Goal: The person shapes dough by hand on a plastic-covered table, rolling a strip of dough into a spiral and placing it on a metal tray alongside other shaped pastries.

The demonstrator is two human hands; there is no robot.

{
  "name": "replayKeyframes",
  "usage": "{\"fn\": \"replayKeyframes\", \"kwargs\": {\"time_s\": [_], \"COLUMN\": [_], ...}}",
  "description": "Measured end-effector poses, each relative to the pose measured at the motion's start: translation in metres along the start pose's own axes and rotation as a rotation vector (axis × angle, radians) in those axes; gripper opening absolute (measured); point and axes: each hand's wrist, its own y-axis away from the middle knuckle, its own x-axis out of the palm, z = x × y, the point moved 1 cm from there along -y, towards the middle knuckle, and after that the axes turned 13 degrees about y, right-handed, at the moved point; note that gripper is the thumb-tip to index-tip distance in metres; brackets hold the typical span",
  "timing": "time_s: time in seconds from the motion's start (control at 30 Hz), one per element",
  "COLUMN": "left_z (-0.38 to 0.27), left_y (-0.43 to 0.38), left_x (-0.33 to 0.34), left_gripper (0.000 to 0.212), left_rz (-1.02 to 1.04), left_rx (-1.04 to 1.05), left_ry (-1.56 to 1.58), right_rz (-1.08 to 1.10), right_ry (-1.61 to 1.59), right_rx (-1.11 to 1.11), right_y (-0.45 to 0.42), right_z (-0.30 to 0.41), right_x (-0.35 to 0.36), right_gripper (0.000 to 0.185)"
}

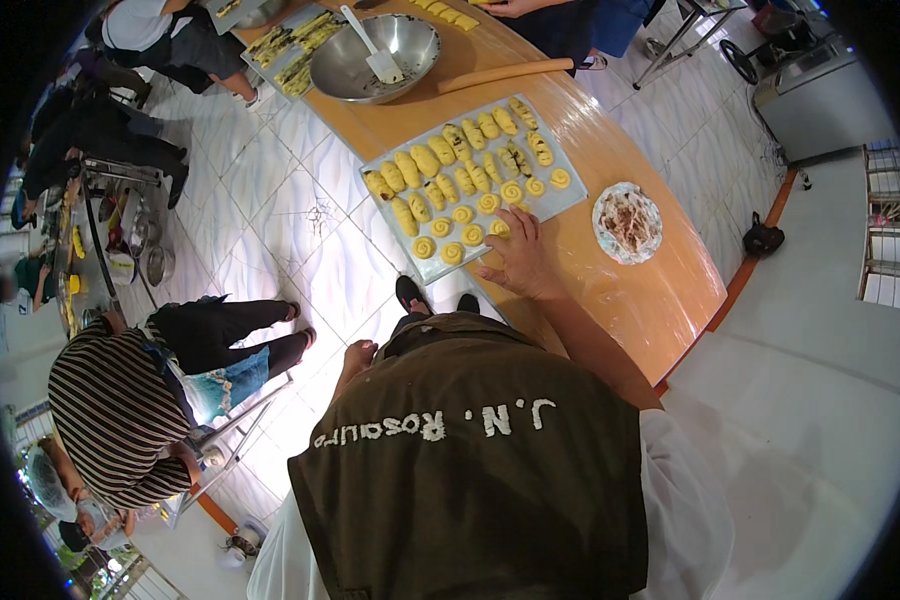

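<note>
My right hand (523, 259) reaches over the near edge of a metal baking tray (570, 201), its fingers at a spiral dough roll (499, 228); whether they grip it is hidden. Rows of yellow shaped dough pieces (424, 160) lie on the tray, some long with dark filling, others small spirals (452, 253) along the near side. Beside my apron, away from the tray, hangs my left hand (359, 355), its fingers curled; I cannot tell if it holds anything. To the right of the tray sits a round foil-like dish (627, 223) smeared with brown filling.
A steel bowl (337, 67) with a white spatula (382, 64) and a wooden rolling pin (506, 75) lie beyond the tray on the wooden table (645, 322). Another tray (270, 56) holds filled dough. A person's hand (510, 7) shows at the far edge; a person in stripes (120, 405) stands left.
</note>
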Motion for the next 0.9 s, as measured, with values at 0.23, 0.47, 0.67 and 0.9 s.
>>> {"fn": "replayKeyframes", "kwargs": {"time_s": [0.23,0.47,0.67,0.9], "left_z": [0.007,0.016,0.02,0.05], "left_y": [0.007,0.001,0.002,-0.008], "left_x": [0.003,0.006,0.009,0.011], "left_gripper": [0.041,0.04,0.04,0.042], "left_rz": [-0.041,-0.004,-0.016,-0.035], "left_rx": [0.014,0.034,0.001,0.072], "left_ry": [0.064,0.101,0.076,0.174], "right_rz": [-0.119,0.048,-0.106,-0.012], "right_ry": [0.026,-0.035,0.037,-0.003], "right_rx": [0.029,-0.167,-0.033,-0.076], "right_y": [-0.025,-0.013,-0.03,-0.025], "right_z": [0.019,0.038,0.044,0.05], "right_x": [-0.008,0.008,0.008,0.006], "right_gripper": [0.066,0.073,0.081,0.082]}}
